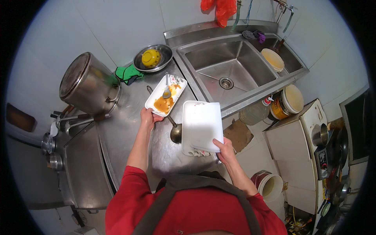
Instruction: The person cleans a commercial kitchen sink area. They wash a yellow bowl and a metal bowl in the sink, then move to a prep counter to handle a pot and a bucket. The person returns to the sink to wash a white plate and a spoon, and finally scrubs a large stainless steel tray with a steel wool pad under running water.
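My left hand [149, 117] grips the near end of a white rectangular dish [149, 100], which holds orange-brown sauce and a metal spoon [166, 92]. In my right hand [224, 149] is a flat white rectangular board or lid [207, 126]. It lies over a second white dish with a floral pattern [186, 129], hiding most of it; whether my fingers also hold that dish I cannot tell. Between the two dishes a metal ladle [176, 133] rests on the steel worktop, its handle passing under the sauce dish.
A large steel pot [88, 85] stands at the left, near a green cloth [128, 74]. Behind the dishes a metal basin [163, 66] holds a yellow bowl [151, 58]. A steel double sink [217, 69] adjoins the worktop at the right. An open bucket [271, 187] stands on the floor.
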A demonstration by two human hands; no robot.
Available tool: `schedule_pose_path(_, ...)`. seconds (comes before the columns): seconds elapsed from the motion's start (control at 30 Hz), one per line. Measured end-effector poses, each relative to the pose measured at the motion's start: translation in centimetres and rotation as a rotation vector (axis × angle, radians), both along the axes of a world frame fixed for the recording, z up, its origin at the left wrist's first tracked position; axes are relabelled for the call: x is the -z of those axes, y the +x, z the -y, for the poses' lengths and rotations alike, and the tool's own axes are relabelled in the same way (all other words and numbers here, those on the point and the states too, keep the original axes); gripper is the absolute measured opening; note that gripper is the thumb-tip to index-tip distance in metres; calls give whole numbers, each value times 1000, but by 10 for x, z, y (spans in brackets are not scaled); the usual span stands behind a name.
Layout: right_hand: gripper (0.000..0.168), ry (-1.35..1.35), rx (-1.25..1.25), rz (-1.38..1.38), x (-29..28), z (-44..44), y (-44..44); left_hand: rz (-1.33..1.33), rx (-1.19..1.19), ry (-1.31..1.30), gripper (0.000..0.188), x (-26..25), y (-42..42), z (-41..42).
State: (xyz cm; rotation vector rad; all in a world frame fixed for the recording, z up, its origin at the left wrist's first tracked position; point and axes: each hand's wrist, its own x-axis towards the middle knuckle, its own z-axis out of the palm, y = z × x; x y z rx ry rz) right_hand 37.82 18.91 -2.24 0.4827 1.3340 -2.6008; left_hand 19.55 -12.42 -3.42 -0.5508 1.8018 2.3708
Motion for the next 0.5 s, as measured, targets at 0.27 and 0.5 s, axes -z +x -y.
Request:
schedule_pose_path(0.27, 29, -54, 141, 10, -24, -69, -39, -43, 75, -42, 28, -26, -23, -8)
schedule_pose_path(0.5, 27, 308, 366, 28, -57, -272, -166, -44, 108, -19, 29, -41, -59, -60)
